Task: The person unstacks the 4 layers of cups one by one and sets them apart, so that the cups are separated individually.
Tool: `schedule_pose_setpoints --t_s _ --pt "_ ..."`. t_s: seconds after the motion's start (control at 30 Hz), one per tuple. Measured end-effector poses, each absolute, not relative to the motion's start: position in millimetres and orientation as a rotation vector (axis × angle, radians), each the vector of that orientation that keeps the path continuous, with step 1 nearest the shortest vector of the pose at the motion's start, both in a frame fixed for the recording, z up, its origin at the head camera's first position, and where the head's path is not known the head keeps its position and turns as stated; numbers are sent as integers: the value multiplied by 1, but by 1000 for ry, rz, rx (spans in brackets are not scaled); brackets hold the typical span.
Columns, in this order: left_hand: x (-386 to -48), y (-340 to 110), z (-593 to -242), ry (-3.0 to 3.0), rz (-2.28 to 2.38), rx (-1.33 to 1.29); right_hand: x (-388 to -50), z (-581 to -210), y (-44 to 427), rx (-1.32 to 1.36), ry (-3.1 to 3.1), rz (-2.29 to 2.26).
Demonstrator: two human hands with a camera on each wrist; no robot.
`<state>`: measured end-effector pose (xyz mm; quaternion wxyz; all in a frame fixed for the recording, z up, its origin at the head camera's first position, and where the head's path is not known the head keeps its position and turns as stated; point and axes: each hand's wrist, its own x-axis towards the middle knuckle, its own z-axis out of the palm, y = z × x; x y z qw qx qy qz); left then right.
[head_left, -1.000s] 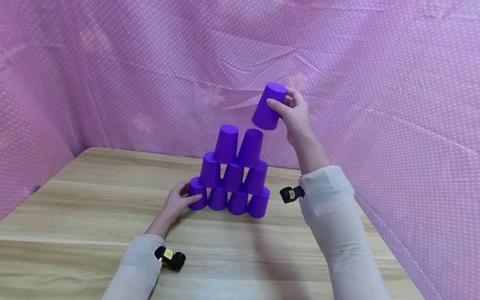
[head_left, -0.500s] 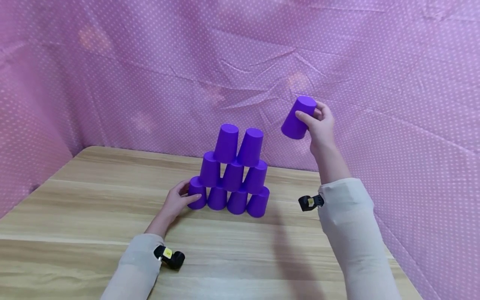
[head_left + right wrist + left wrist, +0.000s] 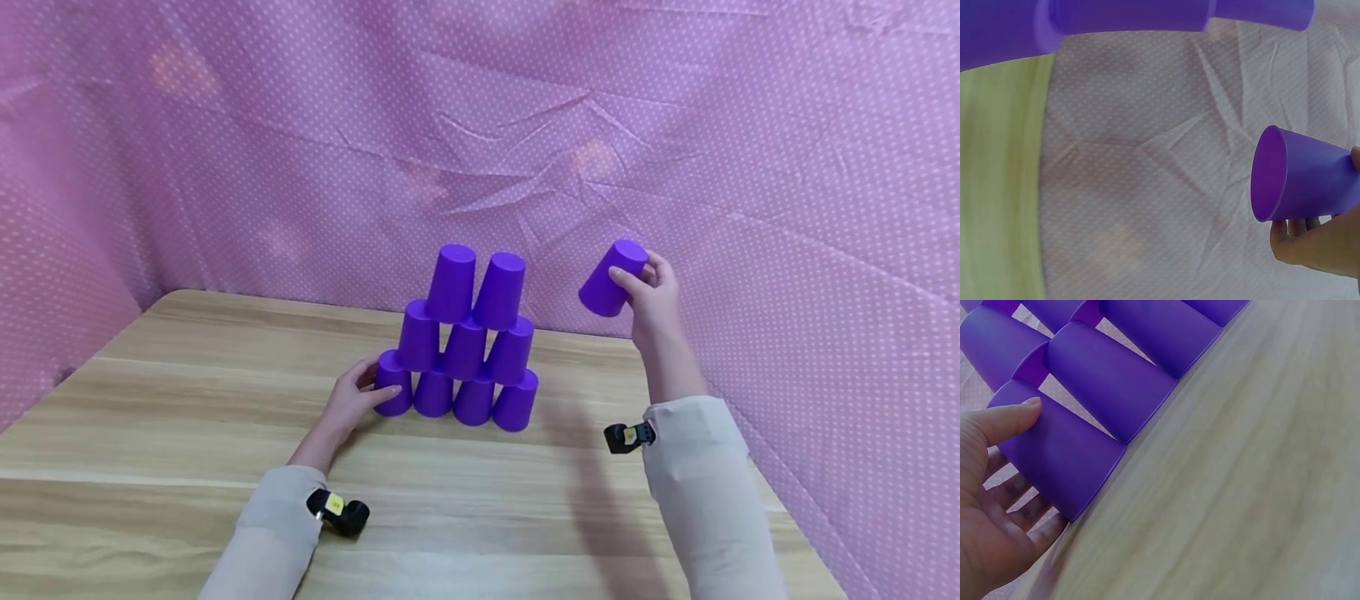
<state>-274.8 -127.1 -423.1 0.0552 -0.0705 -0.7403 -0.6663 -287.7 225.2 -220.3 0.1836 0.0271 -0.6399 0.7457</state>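
Purple cups stand upside down in a three-row stack point(image 3: 465, 346): several at the bottom, three in the middle, two on top. My left hand point(image 3: 348, 404) holds the bottom row's leftmost cup point(image 3: 393, 382), thumb on its near side and fingers on the outer side, as the left wrist view shows. To the right of the stack and off the table, my right hand point(image 3: 655, 304) grips another purple cup point(image 3: 611, 283) between thumb and fingers. This cup is tilted, its mouth pointing down and left; in the right wrist view its open rim point(image 3: 1269, 175) faces the stack.
The stack rests on a light wood-grain table point(image 3: 187, 400). Pink dotted cloth point(image 3: 337, 125) hangs behind the table and along both sides. Each sleeve carries a small black camera, one on the left wrist point(image 3: 339, 511) and one on the right point(image 3: 628, 437).
My right hand has carried its cup away from above the stack's upper right, first rightward, then lower. My left hand and the stacked cups have stayed in place.
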Motion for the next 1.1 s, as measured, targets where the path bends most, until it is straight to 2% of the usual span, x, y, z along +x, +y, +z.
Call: schedule_pose_setpoints --t_s 0.27,1.1 --pt "-275 -127 -423 -2261 -2016 -212 -290 -255 244 -18 -1786 2131" --pt "-272 -128 -422 -2266 -2009 -201 -279 -329 277 -216 -1907 2157"
